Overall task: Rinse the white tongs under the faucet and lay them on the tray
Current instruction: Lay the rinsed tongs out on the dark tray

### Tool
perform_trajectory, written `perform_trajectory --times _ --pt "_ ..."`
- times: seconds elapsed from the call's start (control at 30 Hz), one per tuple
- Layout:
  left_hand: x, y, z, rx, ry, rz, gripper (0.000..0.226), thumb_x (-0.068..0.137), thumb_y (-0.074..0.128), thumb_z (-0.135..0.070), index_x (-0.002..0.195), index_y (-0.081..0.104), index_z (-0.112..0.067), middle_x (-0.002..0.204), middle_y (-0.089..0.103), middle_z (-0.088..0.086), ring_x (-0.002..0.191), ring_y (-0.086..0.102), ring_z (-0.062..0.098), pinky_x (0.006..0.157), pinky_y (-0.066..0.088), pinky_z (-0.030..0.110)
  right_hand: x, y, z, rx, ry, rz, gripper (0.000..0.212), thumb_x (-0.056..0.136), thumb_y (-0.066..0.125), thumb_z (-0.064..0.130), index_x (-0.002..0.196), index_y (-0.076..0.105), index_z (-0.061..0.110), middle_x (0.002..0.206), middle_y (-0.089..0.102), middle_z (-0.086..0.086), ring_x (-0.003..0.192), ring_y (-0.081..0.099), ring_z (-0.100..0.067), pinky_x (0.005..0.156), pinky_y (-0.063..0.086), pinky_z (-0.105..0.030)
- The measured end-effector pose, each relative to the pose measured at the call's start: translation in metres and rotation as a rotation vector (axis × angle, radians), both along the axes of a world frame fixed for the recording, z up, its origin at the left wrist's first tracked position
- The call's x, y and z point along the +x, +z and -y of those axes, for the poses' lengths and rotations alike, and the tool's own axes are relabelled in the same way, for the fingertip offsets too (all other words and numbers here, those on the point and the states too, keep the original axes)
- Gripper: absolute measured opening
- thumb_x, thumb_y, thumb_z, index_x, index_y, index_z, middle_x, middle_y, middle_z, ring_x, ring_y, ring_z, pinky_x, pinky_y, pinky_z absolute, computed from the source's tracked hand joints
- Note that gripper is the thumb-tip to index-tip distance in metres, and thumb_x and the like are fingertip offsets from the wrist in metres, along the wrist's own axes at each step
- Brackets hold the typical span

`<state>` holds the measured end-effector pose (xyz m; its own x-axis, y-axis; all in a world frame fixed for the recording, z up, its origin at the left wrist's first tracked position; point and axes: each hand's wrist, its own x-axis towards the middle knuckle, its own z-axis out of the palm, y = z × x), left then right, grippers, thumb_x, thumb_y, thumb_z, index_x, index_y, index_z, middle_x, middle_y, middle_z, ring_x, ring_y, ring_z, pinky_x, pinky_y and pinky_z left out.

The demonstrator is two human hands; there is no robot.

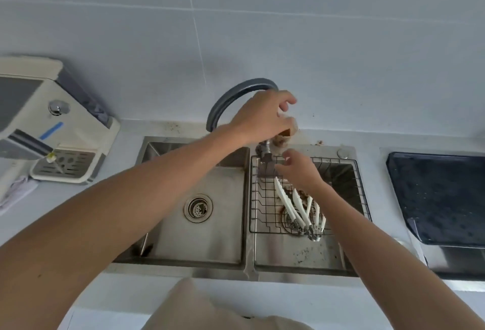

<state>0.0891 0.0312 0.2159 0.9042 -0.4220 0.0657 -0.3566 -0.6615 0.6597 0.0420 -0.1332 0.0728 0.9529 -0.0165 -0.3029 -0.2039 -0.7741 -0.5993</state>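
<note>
Head view: no readable writing; white tongs (299, 206) in rack (256, 198).

The single head-worn wide-angle camera is looking forward and steeply down from close above the double sink (195, 258), which is filling the frame's centre. Tiled wall (262, 27) is occupying the upper half, and both forearms are entering from the lower corners.

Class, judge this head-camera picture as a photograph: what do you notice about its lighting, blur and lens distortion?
Head view: soft, even light, no hard shadows; the steel double sink shows only dull sheen; wide-angle bending curves the counter edge and stretches the forearms; the left hand at the grey arched faucet is motion-blurred, the white tongs fairly sharp.
</note>
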Motion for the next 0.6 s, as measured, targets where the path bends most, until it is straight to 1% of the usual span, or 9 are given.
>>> perform_trajectory --times 0.03,0.13,0.23,0.27,0.33,0.4,0.5,0.57,0.6 --pt "0.003 0.011 -0.005 -0.013 0.016 0.075 0.044 0.092 0.074 -0.028 0.134 0.065 -0.020 0.117 0.069 -0.005 0.090 0.063 0.005 0.082 0.053 0.023 0.003 0.002 -0.003 -0.008 0.011 0.020 0.040 0.098 0.068 0.027 0.133 0.059 0.012 0.108 0.073 -0.003 0.084 0.071 -0.023 0.079 0.063 -0.043" --pt "0.013 0.034 -0.023 -0.003 0.083 0.258 0.042 0.092 0.073 -0.026 0.133 0.067 -0.019 0.124 0.065 -0.001 0.097 0.055 0.006 0.085 0.044 0.022 0.010 0.005 -0.012 -0.089 0.058 0.073 0.047 0.099 0.068 0.030 0.141 0.053 0.015 0.101 0.072 -0.004 0.079 0.070 -0.022 0.072 0.063 -0.045" --pt "0.020 0.034 -0.041 0.113 0.161 0.307 0.040 0.094 0.070 -0.022 0.133 0.066 -0.019 0.127 0.062 0.001 0.112 0.056 0.015 0.085 0.039 0.023 0.013 0.004 -0.020 -0.169 0.118 0.094 0.041 0.100 0.062 0.024 0.140 0.056 0.018 0.104 0.072 -0.004 0.086 0.069 -0.024 0.073 0.062 -0.042" --pt "0.021 0.031 -0.046 0.135 0.174 0.294 0.037 0.095 0.069 -0.020 0.131 0.067 -0.019 0.124 0.063 0.002 0.113 0.057 0.018 0.085 0.038 0.023 0.014 0.003 -0.022 -0.189 0.132 0.093 0.037 0.101 0.060 0.022 0.138 0.058 0.019 0.105 0.072 -0.005 0.087 0.069 -0.025 0.073 0.062 -0.041" --pt "0.020 0.024 -0.054 0.141 0.173 0.270 0.028 0.096 0.066 -0.016 0.123 0.072 -0.018 0.110 0.063 0.001 0.102 0.059 0.019 0.081 0.036 0.022 0.015 -0.001 -0.024 -0.224 0.150 0.093 0.032 0.102 0.055 0.020 0.134 0.061 0.019 0.107 0.073 -0.008 0.089 0.069 -0.028 0.072 0.060 -0.039" --pt "0.017 0.020 -0.057 0.139 0.168 0.274 0.022 0.098 0.062 -0.015 0.116 0.075 -0.018 0.097 0.057 -0.002 0.090 0.054 0.017 0.075 0.031 0.020 0.018 -0.004 -0.025 -0.242 0.155 0.103 0.028 0.103 0.054 0.019 0.130 0.061 0.019 0.105 0.073 -0.009 0.086 0.068 -0.028 0.067 0.056 -0.036" --pt "0.014 0.019 -0.057 0.156 0.179 0.316 0.021 0.100 0.060 -0.013 0.110 0.077 -0.018 0.090 0.055 -0.002 0.083 0.052 0.018 0.065 0.027 0.020 0.026 -0.007 -0.027 -0.301 0.163 0.101 0.016 0.105 0.053 0.020 0.119 0.060 0.020 0.099 0.072 -0.006 0.080 0.068 -0.026 0.066 0.058 -0.037" --pt "0.012 0.018 -0.057 0.154 0.192 0.325 0.020 0.099 0.059 -0.013 0.106 0.078 -0.017 0.088 0.057 0.000 0.082 0.053 0.020 0.061 0.028 0.019 0.034 -0.007 -0.027 -0.352 0.157 0.104 0.010 0.105 0.052 0.018 0.110 0.061 0.019 0.095 0.072 -0.006 0.078 0.067 -0.026 0.070 0.061 -0.042" --pt "0.012 0.018 -0.057 0.145 0.198 0.319 0.020 0.099 0.059 -0.013 0.105 0.078 -0.017 0.088 0.058 0.001 0.081 0.054 0.020 0.061 0.028 0.017 0.037 -0.007 -0.027 -0.366 0.150 0.111 0.010 0.105 0.052 0.016 0.108 0.061 0.019 0.093 0.072 -0.006 0.077 0.067 -0.025 0.069 0.060 -0.040"
